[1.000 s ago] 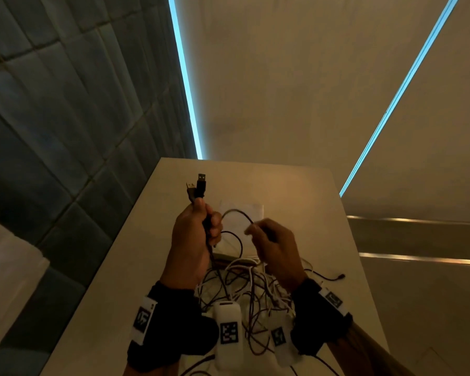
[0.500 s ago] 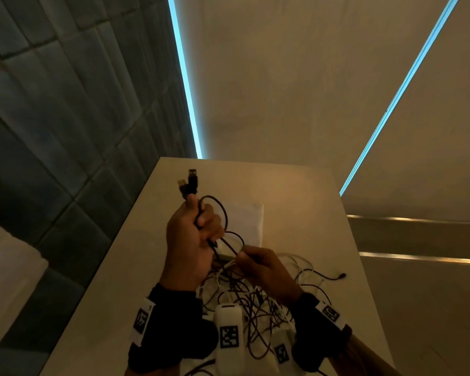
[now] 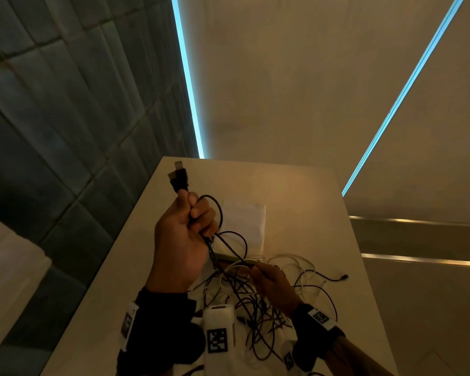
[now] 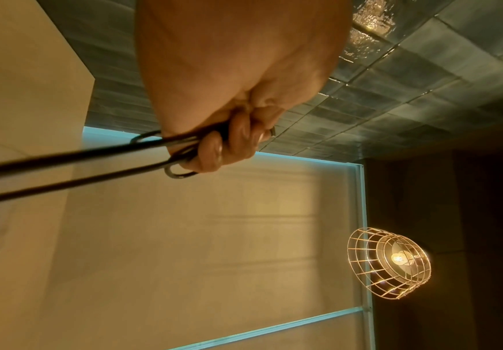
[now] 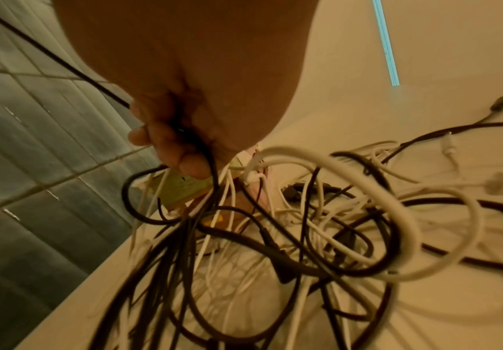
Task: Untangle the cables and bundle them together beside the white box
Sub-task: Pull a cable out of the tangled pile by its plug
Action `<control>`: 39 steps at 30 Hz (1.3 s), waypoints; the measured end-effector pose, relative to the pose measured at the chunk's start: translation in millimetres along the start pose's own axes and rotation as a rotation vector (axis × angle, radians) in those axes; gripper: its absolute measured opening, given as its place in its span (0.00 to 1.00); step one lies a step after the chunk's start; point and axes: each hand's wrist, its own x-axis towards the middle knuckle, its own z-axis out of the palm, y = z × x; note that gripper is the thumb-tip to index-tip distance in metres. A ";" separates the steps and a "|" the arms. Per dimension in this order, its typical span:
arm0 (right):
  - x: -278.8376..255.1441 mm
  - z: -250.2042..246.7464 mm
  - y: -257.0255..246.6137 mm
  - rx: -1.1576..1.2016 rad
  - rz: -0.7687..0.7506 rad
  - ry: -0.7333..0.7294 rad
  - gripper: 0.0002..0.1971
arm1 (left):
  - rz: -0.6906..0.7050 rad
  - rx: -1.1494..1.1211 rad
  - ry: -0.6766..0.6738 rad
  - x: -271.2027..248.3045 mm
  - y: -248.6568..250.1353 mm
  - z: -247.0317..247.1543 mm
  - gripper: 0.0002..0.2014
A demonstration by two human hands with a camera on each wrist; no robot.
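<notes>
Cables [image 3: 244, 299] now trail a fresh loop from the gripping left hand [image 3: 183, 240], while the right hand [image 3: 272, 283] has dropped, pinching a black strand, so coiling advances

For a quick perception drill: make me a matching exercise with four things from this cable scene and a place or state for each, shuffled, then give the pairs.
Things:
1. left hand
2. right hand
3. white box
4. USB plugs

States:
A. lies on the table beyond the tangle
B. stick up above a fist
C. raised, grips looped black cable
D. low in the tangle, pinches a black strand

Pairs: 1-C, 2-D, 3-A, 4-B
</notes>
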 end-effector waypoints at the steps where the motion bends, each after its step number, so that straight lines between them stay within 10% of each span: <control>1: 1.3 -0.9 2.3 -0.020 0.004 0.011 0.12 | 0.004 -0.012 -0.008 -0.2 1.0 -0.5 0.16; 11: 17.9 -9.6 -66.9 0.015 -0.034 0.269 0.11 | -0.004 0.201 0.131 0.4 2.1 -4.2 0.17; 17: 5.0 -0.3 -177.3 0.119 -0.415 0.044 0.07 | -0.082 0.254 0.154 -1.6 -5.8 10.6 0.17; 32: -17.4 12.1 -131.7 0.210 -0.393 -0.103 0.08 | -0.247 0.180 -0.035 -2.9 -2.0 10.1 0.17; 39: -3.5 5.6 -86.3 0.152 -0.233 -0.090 0.17 | -0.075 -0.040 -0.005 0.6 1.8 7.7 0.17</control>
